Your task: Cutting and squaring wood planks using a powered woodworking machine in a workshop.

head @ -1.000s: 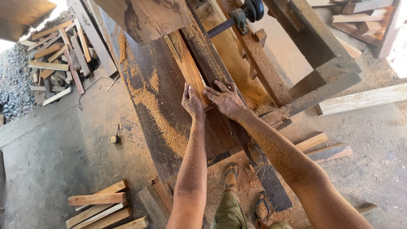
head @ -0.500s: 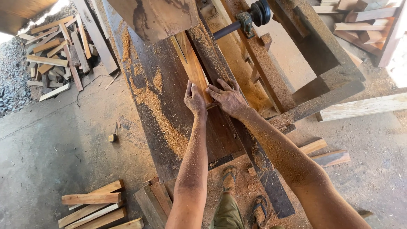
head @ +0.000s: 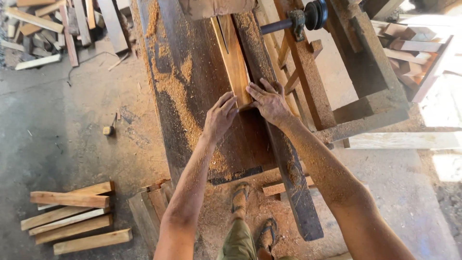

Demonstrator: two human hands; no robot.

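Nearest the viewer, two sandalled feet [head: 250,221] stand in sawdust on the concrete floor [head: 72,144] at the near end of the saw bench [head: 192,96], a long dark wooden table dusted with orange sawdust. Left of the bench's near end lies a small stack of cut timber lengths [head: 72,216], and a few short boards [head: 151,204] lean against the bench foot. A short offcut [head: 281,187] lies on the floor just right of the bench, under the right forearm.

On the bench top, both hands press on the near end of a narrow light wood plank [head: 233,58] that runs lengthwise up the middle of the bench. The left hand [head: 220,118] rests with fingers bent over the plank's left edge and end; the right hand [head: 269,102] lies flat with fingers spread, on the plank's right corner and on the dark fence rail [head: 279,144] touching the plank's right side. Neither hand is closed around the plank; both bear down on it with open palms.

Farther up the bench, the plank's far end passes under a rough wooden guard block [head: 216,7]. Right of the bench there, a dark metal shaft with a pulley [head: 308,17] sits on a wooden frame [head: 356,96]. Far left of the bench is a scatter of scrap wood [head: 53,29]; a small tape measure [head: 108,130] lies on the floor nearer.
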